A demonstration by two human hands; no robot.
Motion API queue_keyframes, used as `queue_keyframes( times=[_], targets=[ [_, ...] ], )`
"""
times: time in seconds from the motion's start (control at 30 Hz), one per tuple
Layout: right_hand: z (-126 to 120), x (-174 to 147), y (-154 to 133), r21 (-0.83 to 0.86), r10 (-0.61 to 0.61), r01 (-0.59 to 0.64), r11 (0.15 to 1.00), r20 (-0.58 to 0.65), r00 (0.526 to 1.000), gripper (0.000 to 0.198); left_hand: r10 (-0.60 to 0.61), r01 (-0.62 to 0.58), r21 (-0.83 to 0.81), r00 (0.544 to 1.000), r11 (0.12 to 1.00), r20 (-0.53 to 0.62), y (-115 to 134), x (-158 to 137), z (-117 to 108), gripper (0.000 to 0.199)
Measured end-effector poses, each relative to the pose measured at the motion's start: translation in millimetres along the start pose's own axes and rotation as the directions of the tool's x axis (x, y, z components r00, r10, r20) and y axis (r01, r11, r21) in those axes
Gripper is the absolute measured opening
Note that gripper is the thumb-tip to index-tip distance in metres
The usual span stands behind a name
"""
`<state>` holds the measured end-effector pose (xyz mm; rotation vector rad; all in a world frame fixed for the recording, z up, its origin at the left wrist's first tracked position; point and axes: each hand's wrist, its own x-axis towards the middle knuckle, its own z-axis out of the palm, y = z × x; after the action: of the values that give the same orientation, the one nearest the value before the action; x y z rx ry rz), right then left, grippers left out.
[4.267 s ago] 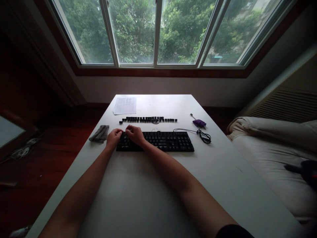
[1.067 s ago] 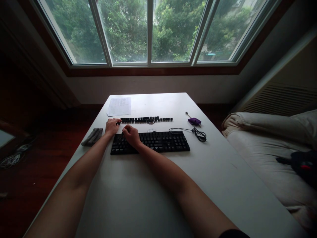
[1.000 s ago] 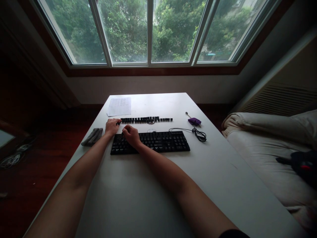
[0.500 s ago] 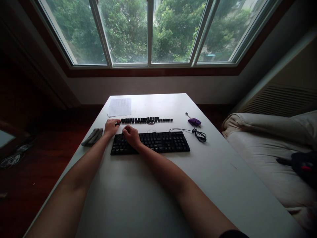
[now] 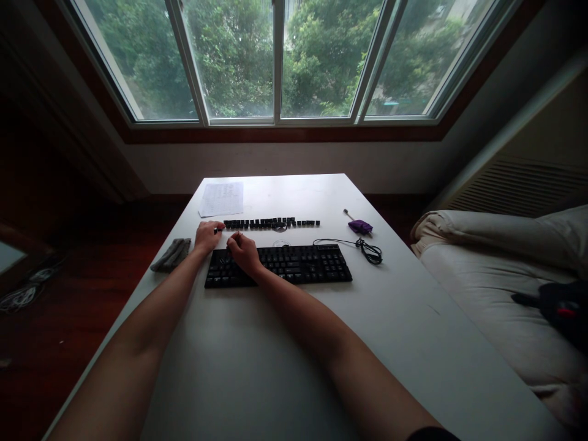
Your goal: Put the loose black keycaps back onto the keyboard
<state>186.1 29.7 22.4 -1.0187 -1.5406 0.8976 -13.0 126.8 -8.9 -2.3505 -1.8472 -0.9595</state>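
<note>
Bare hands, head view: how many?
2. The bare left hand is at the left end of the row of small black keycaps; the bare right hand is over the left part of the long black keyboard.

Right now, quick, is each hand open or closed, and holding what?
Left hand: half curled at a small black key; can't tell if gripping.
Right hand: curled closed over the keyboard; can't tell what's inside.

Two hands (image 5: 245, 252), one keyboard (image 5: 294, 264), one cable (image 5: 370, 252), one table (image 5: 257, 355), four window panes (image 5: 236, 67)
</note>
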Motion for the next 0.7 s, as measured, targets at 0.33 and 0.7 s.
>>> queue_keyframes(
  times=[0.33, 0.7],
  targets=[
    [-1.7, -0.2, -3.4, -0.058, -0.007, 0.008, 0.998, 0.016, 1.000, 0.023, 0.012, -0.011, 0.042, 1.000, 0.999, -0.019, -1.4, -5.8, -0.1, 0.026],
    [-4.0, -1.8, -9.6, -0.065, 0.020, -0.018, 0.998, 0.027, 0.999, 0.024, -0.033, 0.033, 0.044, 0.999, 0.998, -0.013, 7.4, -5.3, -3.3, 0.025]
  ],
)
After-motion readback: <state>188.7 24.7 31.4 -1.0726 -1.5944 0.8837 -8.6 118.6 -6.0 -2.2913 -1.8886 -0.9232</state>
